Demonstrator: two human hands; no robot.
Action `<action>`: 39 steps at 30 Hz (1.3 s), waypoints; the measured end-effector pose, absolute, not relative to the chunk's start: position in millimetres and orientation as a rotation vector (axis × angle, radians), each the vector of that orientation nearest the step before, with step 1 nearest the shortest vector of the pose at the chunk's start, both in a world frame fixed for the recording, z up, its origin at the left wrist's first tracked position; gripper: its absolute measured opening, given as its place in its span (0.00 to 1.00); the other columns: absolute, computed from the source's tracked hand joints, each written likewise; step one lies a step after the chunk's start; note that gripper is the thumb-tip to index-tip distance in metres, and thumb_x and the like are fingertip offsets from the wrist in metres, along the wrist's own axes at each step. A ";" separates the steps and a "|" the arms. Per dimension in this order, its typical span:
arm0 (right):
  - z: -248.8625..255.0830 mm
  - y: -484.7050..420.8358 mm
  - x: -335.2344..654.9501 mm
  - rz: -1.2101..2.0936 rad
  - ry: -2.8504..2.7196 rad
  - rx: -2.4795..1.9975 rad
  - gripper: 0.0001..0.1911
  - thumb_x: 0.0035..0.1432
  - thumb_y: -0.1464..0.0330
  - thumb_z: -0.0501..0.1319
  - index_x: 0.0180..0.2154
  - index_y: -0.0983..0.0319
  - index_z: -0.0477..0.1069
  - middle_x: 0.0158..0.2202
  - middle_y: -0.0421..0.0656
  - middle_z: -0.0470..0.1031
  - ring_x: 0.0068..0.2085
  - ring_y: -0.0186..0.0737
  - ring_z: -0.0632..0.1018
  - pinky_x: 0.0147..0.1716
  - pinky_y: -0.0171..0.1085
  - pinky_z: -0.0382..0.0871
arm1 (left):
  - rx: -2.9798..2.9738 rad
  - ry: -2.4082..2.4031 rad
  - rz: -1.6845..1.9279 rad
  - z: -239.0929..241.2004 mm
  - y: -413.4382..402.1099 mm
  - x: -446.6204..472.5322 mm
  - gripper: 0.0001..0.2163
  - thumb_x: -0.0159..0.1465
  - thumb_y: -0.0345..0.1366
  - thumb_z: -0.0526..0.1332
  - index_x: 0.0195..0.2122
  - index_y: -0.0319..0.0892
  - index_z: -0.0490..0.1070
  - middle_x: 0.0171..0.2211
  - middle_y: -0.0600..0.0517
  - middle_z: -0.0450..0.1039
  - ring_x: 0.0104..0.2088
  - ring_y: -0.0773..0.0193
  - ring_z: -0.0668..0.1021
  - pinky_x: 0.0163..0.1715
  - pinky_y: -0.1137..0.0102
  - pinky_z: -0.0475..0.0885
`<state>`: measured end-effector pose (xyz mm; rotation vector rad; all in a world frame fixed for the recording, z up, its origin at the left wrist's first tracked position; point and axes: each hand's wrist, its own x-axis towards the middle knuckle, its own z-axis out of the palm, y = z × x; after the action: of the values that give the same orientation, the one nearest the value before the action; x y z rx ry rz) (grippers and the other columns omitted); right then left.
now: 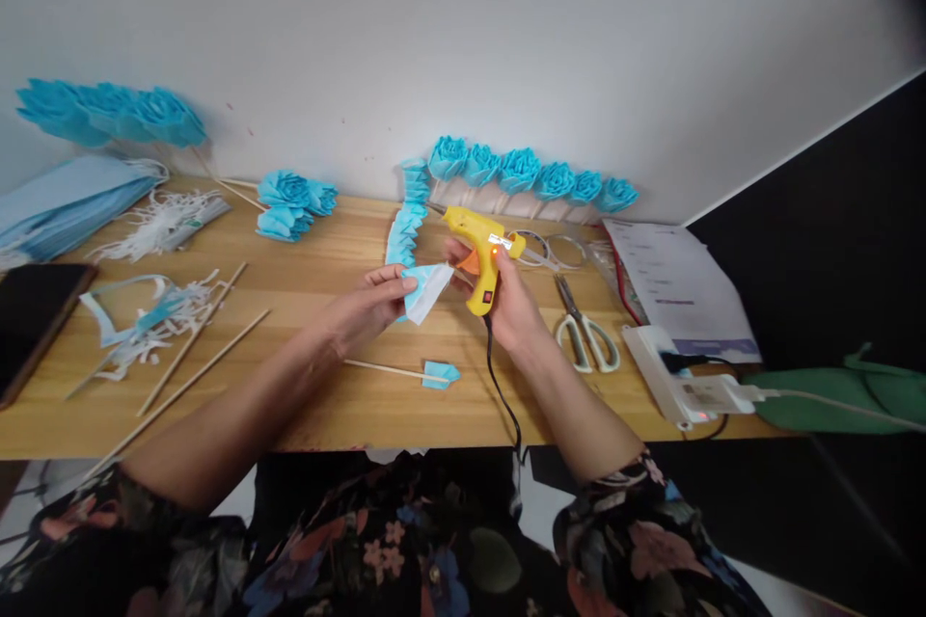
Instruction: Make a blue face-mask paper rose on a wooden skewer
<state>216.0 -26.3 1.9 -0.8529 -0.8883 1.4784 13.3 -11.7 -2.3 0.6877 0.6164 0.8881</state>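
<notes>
My right hand [515, 304] grips a yellow glue gun [480, 246] by its handle, nozzle pointing left, its red light on and its black cord [503, 395] trailing off the table's front edge. My left hand [368, 304] pinches a folded light-blue paper piece [426, 289] just left of the gun. On the wooden table [347, 405] in front of my hands lies a thin stick with a small blue paper piece [440, 373] at its tip.
Blue paper roses [531, 172] line the wall; more roses [293, 202] lie to the left, and a folded blue strip [405, 227] sits behind my hands. Scissors [585, 328], a power strip [680, 376], papers [672, 284], wooden sticks [195, 347], paper scraps [155, 318] and a dark phone [33, 318] surround them.
</notes>
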 end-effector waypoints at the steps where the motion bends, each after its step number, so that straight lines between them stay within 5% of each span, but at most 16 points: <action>1: 0.8 -26.2 215.2 1.491 -0.885 -0.843 0.25 0.60 0.45 0.62 0.51 0.53 0.78 0.55 0.41 0.81 0.61 0.48 0.77 0.57 0.47 0.74 | 0.696 0.615 0.886 -3.4 -12.0 14.1 0.17 0.45 0.38 0.81 0.26 0.38 0.75 0.25 0.55 0.75 0.27 0.70 0.75 0.29 0.75 0.70; 8: -12.1 -31.7 199.6 1.398 -0.975 -0.938 0.29 0.55 0.41 0.64 0.46 0.56 0.80 0.49 0.43 0.83 0.55 0.50 0.80 0.54 0.46 0.75 | 0.996 0.596 0.900 -10.5 -20.7 21.2 0.13 0.53 0.42 0.78 0.29 0.39 0.78 0.42 0.50 0.80 0.43 0.65 0.78 0.45 0.71 0.70; 13: -19.7 -37.4 186.5 1.397 -1.094 -0.923 0.30 0.56 0.41 0.65 0.47 0.57 0.79 0.44 0.44 0.83 0.50 0.48 0.81 0.51 0.45 0.76 | 1.194 0.599 0.890 -17.0 -27.6 29.9 0.12 0.59 0.42 0.74 0.30 0.39 0.77 0.32 0.54 0.75 0.35 0.68 0.74 0.42 0.71 0.68; 18: -20.4 -40.6 179.6 1.365 -1.172 -0.933 0.30 0.57 0.41 0.64 0.49 0.56 0.78 0.41 0.43 0.83 0.46 0.47 0.81 0.50 0.46 0.75 | 1.277 0.626 1.029 -21.2 -29.4 36.4 0.13 0.59 0.45 0.73 0.29 0.40 0.76 0.33 0.53 0.74 0.38 0.66 0.74 0.45 0.70 0.68; 25: -4.0 -32.9 203.9 1.241 -1.151 -0.947 0.32 0.53 0.45 0.69 0.55 0.53 0.74 0.50 0.44 0.80 0.50 0.45 0.80 0.53 0.46 0.75 | 1.257 0.724 1.170 -12.9 -27.0 32.4 0.14 0.57 0.46 0.73 0.28 0.41 0.76 0.32 0.53 0.74 0.34 0.66 0.73 0.38 0.71 0.70; 32: 6.1 -28.1 228.7 0.682 -1.203 -1.159 0.13 0.54 0.58 0.70 0.39 0.57 0.77 0.32 0.39 0.78 0.35 0.39 0.78 0.41 0.40 0.75 | 1.291 0.813 1.262 -5.4 -23.7 24.9 0.13 0.56 0.44 0.73 0.27 0.41 0.76 0.30 0.53 0.71 0.32 0.67 0.72 0.33 0.72 0.69; 39: 2.7 -32.3 228.3 0.537 -1.297 -1.204 0.11 0.57 0.58 0.68 0.36 0.59 0.77 0.33 0.41 0.81 0.36 0.40 0.80 0.41 0.41 0.74 | 1.337 0.812 1.263 -4.2 -23.4 23.2 0.12 0.56 0.44 0.73 0.26 0.42 0.77 0.30 0.52 0.71 0.33 0.67 0.73 0.33 0.71 0.69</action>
<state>228.3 -32.3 2.7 -1.2044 -1.2972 0.5371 23.2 -23.4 -4.2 1.3368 0.8124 1.2626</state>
